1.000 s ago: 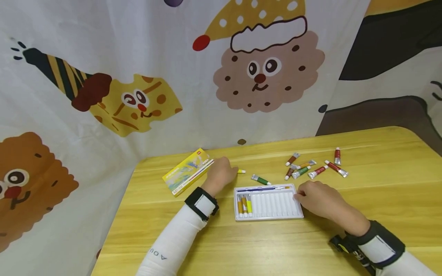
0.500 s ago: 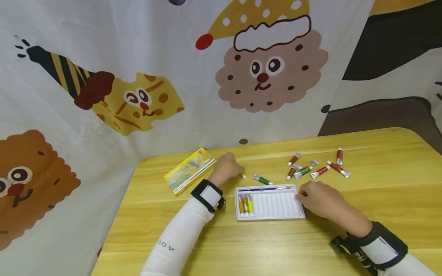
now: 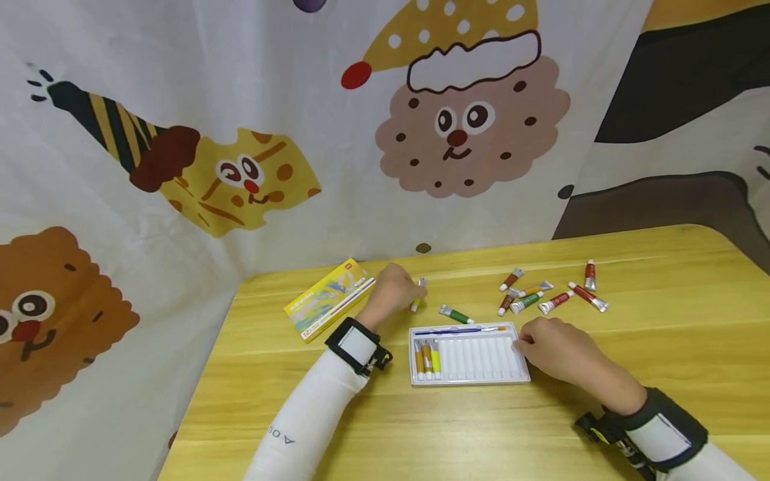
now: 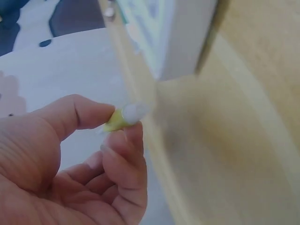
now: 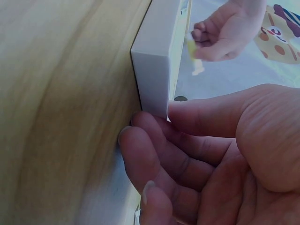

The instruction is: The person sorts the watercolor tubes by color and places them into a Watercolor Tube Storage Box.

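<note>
My left hand point(image 3: 394, 292) pinches a small yellow paint tube point(image 3: 416, 304) between thumb and fingertips, a little left of and beyond the tray. In the left wrist view the tube's white cap point(image 4: 134, 113) sticks out past the fingertips. My right hand point(image 3: 556, 349) grips the right edge of the white plastic tray point(image 3: 481, 381), thumb on the rim and fingers against its side in the right wrist view. Three tubes, two ochre and one yellow point(image 3: 436, 361), lie in the tray's left slots. A blue-handled paintbrush point(image 3: 451, 330) rests in its top groove.
A green tube point(image 3: 457, 314) lies just behind the tray. Several red, brown, green and orange tubes point(image 3: 527, 300) are scattered at the back right. A yellow paint box point(image 3: 327, 300) lies left of my left hand. A printed cloth point(image 3: 337, 220) hangs behind the table.
My left hand has lifted the yellow tube and turned it from pointing sideways to pointing toward me. The right hand stays at the tray's edge.
</note>
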`<control>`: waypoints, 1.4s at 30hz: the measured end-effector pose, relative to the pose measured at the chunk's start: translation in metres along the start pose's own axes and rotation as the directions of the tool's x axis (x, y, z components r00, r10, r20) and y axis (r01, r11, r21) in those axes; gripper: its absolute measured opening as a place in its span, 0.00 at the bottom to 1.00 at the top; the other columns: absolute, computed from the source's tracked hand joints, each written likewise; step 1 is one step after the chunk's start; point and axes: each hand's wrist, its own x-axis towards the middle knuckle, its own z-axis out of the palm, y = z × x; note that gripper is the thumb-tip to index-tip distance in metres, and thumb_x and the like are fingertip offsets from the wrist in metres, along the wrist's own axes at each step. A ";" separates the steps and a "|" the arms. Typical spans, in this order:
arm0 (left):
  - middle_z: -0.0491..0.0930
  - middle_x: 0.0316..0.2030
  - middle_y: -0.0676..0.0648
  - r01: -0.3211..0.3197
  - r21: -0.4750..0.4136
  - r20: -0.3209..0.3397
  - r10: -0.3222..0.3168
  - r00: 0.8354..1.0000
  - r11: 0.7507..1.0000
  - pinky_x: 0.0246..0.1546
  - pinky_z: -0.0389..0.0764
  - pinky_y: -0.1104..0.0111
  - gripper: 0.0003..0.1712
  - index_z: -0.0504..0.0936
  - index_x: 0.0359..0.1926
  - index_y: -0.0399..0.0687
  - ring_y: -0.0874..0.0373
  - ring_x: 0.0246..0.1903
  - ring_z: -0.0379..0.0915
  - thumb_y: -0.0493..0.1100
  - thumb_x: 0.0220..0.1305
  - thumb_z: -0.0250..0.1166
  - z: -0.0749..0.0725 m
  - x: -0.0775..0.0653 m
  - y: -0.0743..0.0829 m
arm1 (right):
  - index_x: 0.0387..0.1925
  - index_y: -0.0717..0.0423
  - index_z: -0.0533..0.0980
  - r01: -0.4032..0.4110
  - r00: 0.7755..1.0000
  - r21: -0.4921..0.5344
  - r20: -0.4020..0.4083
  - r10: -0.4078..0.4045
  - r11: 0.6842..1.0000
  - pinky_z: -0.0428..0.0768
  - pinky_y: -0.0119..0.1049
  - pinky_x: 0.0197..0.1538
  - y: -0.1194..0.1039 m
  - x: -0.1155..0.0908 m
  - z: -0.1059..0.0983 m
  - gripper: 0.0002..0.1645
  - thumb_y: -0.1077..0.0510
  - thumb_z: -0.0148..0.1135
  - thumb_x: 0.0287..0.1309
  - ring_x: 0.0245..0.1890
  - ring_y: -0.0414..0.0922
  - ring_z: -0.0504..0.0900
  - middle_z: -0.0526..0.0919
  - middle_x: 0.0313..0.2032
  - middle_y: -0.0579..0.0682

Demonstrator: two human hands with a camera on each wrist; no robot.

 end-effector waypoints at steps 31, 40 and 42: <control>0.77 0.11 0.48 -0.113 -0.095 0.177 0.129 0.976 0.989 0.14 0.77 0.69 0.18 0.81 0.18 0.40 0.59 0.10 0.74 0.35 0.65 0.71 0.015 -0.080 0.002 | 0.25 0.53 0.80 -0.016 1.000 -0.005 0.016 0.016 1.000 0.63 0.38 0.27 0.000 0.001 -0.001 0.13 0.58 0.67 0.68 0.19 0.43 0.67 0.68 0.18 0.45; 0.77 0.10 0.45 -0.094 -0.085 0.263 0.113 0.958 0.992 0.13 0.79 0.65 0.20 0.80 0.13 0.38 0.57 0.09 0.76 0.34 0.62 0.68 0.024 -0.082 -0.004 | 0.27 0.54 0.80 -0.014 1.000 0.014 0.025 0.013 1.000 0.63 0.37 0.26 0.000 0.002 -0.001 0.11 0.59 0.66 0.67 0.19 0.43 0.68 0.68 0.18 0.45; 0.77 0.10 0.46 -0.084 -0.087 0.277 0.105 0.955 0.993 0.13 0.78 0.66 0.20 0.80 0.13 0.37 0.58 0.08 0.75 0.34 0.62 0.67 0.025 -0.081 -0.004 | 0.27 0.54 0.81 -0.019 0.999 0.013 0.027 0.018 1.000 0.63 0.37 0.26 -0.001 0.002 -0.001 0.11 0.59 0.67 0.67 0.19 0.43 0.68 0.69 0.18 0.45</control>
